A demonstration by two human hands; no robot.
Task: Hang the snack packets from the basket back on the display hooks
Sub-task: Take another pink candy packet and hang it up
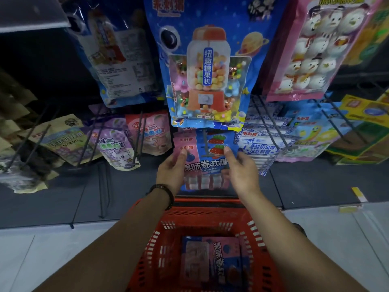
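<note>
Both hands grip one glossy blue-and-pink snack packet (207, 163) reading 果味卷软糖 by its sides, left hand (171, 171) and right hand (242, 172) fingers curled around it, at a dark metal display hook (205, 144). Another similar packet (212, 262) lies in the red plastic basket (189, 213) below.

We've one head view, wide-angle, looking forward and down, close on the display hooks (205, 144), red basket (202, 216) directly below; edges probably distorted.

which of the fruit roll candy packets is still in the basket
The pink and blue packet lying flat on the floor of the red basket. The other packet is up at the display hook, between both hands.
</note>
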